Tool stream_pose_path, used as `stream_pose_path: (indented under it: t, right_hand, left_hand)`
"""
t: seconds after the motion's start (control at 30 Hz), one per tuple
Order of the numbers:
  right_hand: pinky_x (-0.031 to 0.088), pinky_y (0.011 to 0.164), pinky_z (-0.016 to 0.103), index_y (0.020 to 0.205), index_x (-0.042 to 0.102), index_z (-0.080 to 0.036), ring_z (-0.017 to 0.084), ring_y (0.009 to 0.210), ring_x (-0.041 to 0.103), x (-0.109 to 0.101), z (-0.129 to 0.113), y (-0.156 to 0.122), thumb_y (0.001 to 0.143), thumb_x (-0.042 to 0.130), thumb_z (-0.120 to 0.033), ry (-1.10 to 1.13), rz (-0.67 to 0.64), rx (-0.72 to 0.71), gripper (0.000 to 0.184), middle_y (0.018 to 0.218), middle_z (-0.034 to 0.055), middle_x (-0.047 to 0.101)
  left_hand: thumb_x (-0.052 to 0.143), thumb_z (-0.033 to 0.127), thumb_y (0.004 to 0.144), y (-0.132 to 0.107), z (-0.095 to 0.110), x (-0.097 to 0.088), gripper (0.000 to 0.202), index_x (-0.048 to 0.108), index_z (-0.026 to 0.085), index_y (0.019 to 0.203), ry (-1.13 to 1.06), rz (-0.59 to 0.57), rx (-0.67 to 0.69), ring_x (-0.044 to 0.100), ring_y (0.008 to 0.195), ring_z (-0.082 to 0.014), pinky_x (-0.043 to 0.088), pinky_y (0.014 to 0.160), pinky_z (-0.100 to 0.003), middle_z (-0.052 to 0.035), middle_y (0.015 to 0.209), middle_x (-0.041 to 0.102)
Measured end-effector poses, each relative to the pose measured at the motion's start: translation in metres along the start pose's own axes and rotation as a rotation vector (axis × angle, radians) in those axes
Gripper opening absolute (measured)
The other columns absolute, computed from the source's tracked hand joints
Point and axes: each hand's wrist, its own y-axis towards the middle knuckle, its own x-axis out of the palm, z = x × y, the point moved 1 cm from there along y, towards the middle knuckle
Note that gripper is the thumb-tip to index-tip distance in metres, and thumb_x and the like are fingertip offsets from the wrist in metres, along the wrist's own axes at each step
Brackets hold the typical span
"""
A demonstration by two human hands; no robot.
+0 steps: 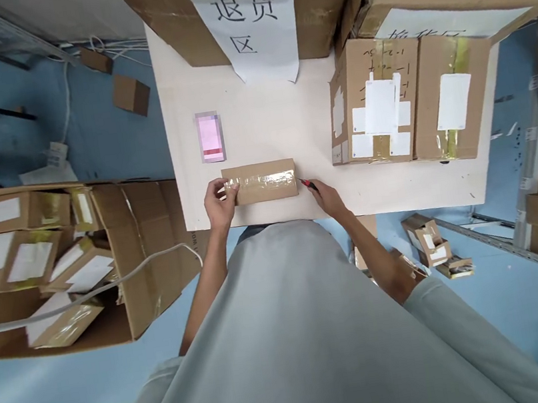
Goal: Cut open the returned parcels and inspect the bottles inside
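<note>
A long brown cardboard box (267, 191), with shiny clear tape along its top, lies at the near side of the white table (277, 119). My left hand (221, 203) grips the box by its left end, thumb on top. In my right hand (328, 198) is a small red and black utility knife (309, 185), its tip close to the box's right end; whether the blade touches the cardboard I cannot tell. Beyond the box, to the left, lies a pink pixelated item (210, 137).
Two labelled cartons (422, 145) stand on the table's right side. A large box with a paper sign (256, 15) is at the back. At left, a big open carton (147, 246) holds several parcels, with a pale cable (147, 263) across it. Small boxes (426, 238) lie on the floor.
</note>
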Motion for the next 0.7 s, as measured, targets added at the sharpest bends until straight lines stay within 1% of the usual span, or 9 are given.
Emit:
stream_pose_path:
  t: [0.13, 0.23, 0.3, 0.37, 0.4, 0.47, 0.53, 0.6, 0.7]
  right_hand:
    - [0.06, 0.101, 0.043, 0.141, 0.068, -0.022, 0.032, 0.115, 0.076, 0.006, 0.008, -0.005, 0.117, 0.036, -0.055, 0.125, 0.04, 0.035, 0.052, 0.135, 0.0161, 0.081]
    - [0.06, 0.103, 0.045, 0.141, 0.066, -0.023, 0.033, 0.114, 0.078, 0.007, 0.009, -0.007, 0.115, 0.039, -0.059, 0.24, 0.087, 0.095, 0.052, 0.132, 0.0162, 0.083]
    - [0.061, 0.103, 0.045, 0.141, 0.065, -0.024, 0.032, 0.116, 0.078, 0.011, 0.001, -0.002, 0.113, 0.041, -0.062, 0.332, 0.105, 0.109, 0.053, 0.136, 0.016, 0.083]
    - [0.062, 0.101, 0.043, 0.14, 0.063, -0.025, 0.029, 0.114, 0.079, 0.017, -0.013, 0.006, 0.112, 0.043, -0.065, 0.425, 0.105, 0.1, 0.053, 0.137, 0.0146, 0.082]
    - [0.062, 0.1, 0.041, 0.138, 0.064, -0.026, 0.028, 0.111, 0.079, 0.02, -0.022, 0.012, 0.111, 0.044, -0.067, 0.454, 0.101, 0.092, 0.053, 0.134, 0.0133, 0.082]
    - [0.061, 0.095, 0.039, 0.13, 0.066, -0.026, 0.026, 0.102, 0.077, 0.024, -0.041, 0.021, 0.109, 0.046, -0.071, 0.467, 0.098, 0.076, 0.054, 0.117, 0.0095, 0.083]
    - [0.06, 0.088, 0.036, 0.122, 0.067, -0.026, 0.025, 0.091, 0.073, 0.026, -0.059, 0.028, 0.107, 0.047, -0.076, 0.451, 0.104, 0.065, 0.055, 0.098, 0.0047, 0.078]
    - [0.057, 0.082, 0.034, 0.117, 0.067, -0.025, 0.023, 0.083, 0.069, 0.024, -0.075, 0.029, 0.107, 0.046, -0.078, 0.437, 0.129, 0.055, 0.057, 0.089, 0.002, 0.072]
    - [0.055, 0.078, 0.032, 0.117, 0.068, -0.024, 0.022, 0.081, 0.066, 0.013, -0.097, 0.021, 0.111, 0.044, -0.073, 0.369, 0.171, 0.041, 0.055, 0.089, 0.0019, 0.07]
  left_hand:
    - [0.083, 0.065, 0.082, 0.005, -0.012, -0.008, 0.053, 0.067, 0.024, 0.113, -0.047, 0.001, -0.056, 0.075, 0.113, -0.0262, 0.063, 0.099, -0.04, -0.0116, 0.12, 0.078]
    - [0.085, 0.068, 0.08, 0.012, -0.023, -0.026, 0.06, 0.069, 0.023, 0.115, -0.075, 0.021, -0.101, 0.075, 0.114, -0.0271, 0.064, 0.095, -0.039, -0.0144, 0.125, 0.077]
    - [0.086, 0.068, 0.079, 0.017, -0.03, -0.04, 0.061, 0.07, 0.022, 0.115, -0.07, 0.031, -0.098, 0.075, 0.119, -0.0282, 0.064, 0.098, -0.039, -0.0161, 0.128, 0.077]
    - [0.086, 0.065, 0.081, 0.02, -0.034, -0.051, 0.057, 0.072, 0.021, 0.115, -0.048, 0.023, -0.082, 0.075, 0.122, -0.0288, 0.063, 0.103, -0.041, -0.0165, 0.129, 0.076]
    - [0.086, 0.063, 0.083, 0.022, -0.036, -0.056, 0.055, 0.073, 0.021, 0.115, -0.029, 0.022, -0.08, 0.075, 0.121, -0.0286, 0.063, 0.105, -0.042, -0.0163, 0.131, 0.076]
    - [0.085, 0.059, 0.085, 0.024, -0.037, -0.062, 0.049, 0.076, 0.021, 0.115, 0.03, 0.04, -0.088, 0.075, 0.113, -0.0273, 0.064, 0.104, -0.043, -0.016, 0.134, 0.074]
    - [0.084, 0.056, 0.088, 0.024, -0.038, -0.065, 0.045, 0.079, 0.021, 0.115, 0.101, 0.073, -0.087, 0.074, 0.103, -0.0253, 0.064, 0.101, -0.044, -0.0159, 0.135, 0.071]
    - [0.081, 0.055, 0.093, 0.023, -0.037, -0.063, 0.042, 0.079, 0.02, 0.117, 0.149, 0.089, -0.058, 0.072, 0.099, -0.0243, 0.063, 0.101, -0.044, -0.0153, 0.133, 0.069]
    - [0.071, 0.056, 0.102, 0.016, -0.035, -0.049, 0.041, 0.078, 0.021, 0.121, 0.15, 0.062, -0.01, 0.071, 0.102, -0.0262, 0.062, 0.103, -0.044, -0.0152, 0.129, 0.069]
